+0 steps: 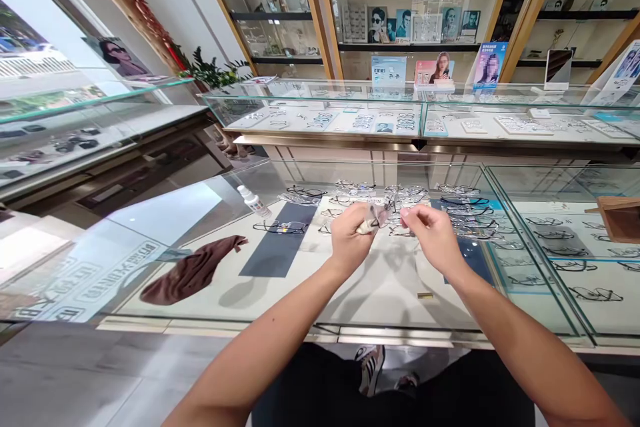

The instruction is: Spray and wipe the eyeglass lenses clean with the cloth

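Note:
My left hand (pixel 350 232) is closed above the glass counter (pixel 280 303), gripping what looks like a pair of glasses (pixel 383 215) with a clear lens. Fine detail of the frame is blurred against the eyewear behind it. Close by on the right, my right hand (pixel 434 235) has its thumb and fingers pinched together near the glasses; what they hold, if anything, is too small to make out. To the left, a crumpled brown cloth (pixel 193 272) lies on the counter, and a white spray bottle (pixel 251 200) stands farther back.
Several rows of eyeglasses (pixel 467 208) show in the counter, with one dark-framed pair (pixel 281 227) over a grey strip (pixel 273 257). A wooden box (pixel 620 219) sits at the right. Beyond are another display case (pixel 320 121) and wall shelves (pixel 415 48).

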Demonstrator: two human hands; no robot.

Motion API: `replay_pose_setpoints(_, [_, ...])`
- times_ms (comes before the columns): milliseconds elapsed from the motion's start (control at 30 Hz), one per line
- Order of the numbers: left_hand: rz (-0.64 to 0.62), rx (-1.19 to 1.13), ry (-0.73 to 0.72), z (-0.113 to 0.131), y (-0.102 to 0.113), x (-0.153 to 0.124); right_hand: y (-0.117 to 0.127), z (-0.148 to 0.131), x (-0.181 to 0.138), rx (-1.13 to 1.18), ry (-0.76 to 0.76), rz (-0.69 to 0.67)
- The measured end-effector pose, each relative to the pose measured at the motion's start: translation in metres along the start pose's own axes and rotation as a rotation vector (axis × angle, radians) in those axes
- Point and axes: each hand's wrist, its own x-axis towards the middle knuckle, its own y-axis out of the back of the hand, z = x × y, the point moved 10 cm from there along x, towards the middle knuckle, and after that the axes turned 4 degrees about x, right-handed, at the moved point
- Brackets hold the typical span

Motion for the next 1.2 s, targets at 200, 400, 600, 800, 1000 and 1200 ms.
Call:
replay_pose_setpoints(200, [-0.070, 0.023, -0.173, 0.012, -0.006, -0.002, -0.028, 0.051, -0.008, 0.574, -0.519, -0.147])
replay_pose_setpoints(400, [-0.224, -0.237, 0.194, -0.011, -0.021, 0.005, -0.019, 0.062, -0.001, 0.669, -0.546, -0.047])
replay_pose_setpoints(600, [-0.320, -0.900, 0.801, -0.044, -0.050, -0.008, -0.006, 0.050, 0.006, 0.585, -0.421, -0.018])
replay_pose_setpoints(800, [-0.341, -1.112, 0.910, -0.038, -0.056, -0.010, -0.011, 0.046, 0.003, 0.537, -0.403, -0.051])
replay_pose_setpoints(1000, [-0.348, -1.299, 1.029, -0.030, -0.060, -0.016, -0.011, 0.045, 0.002, 0.547, -0.420, -0.043])
replay_pose_setpoints(1200, [-0.448, -1.255, 0.983, -0.025, -0.064, -0.019, -0.011, 0.045, 0.002, 0.560, -0.417, -0.039])
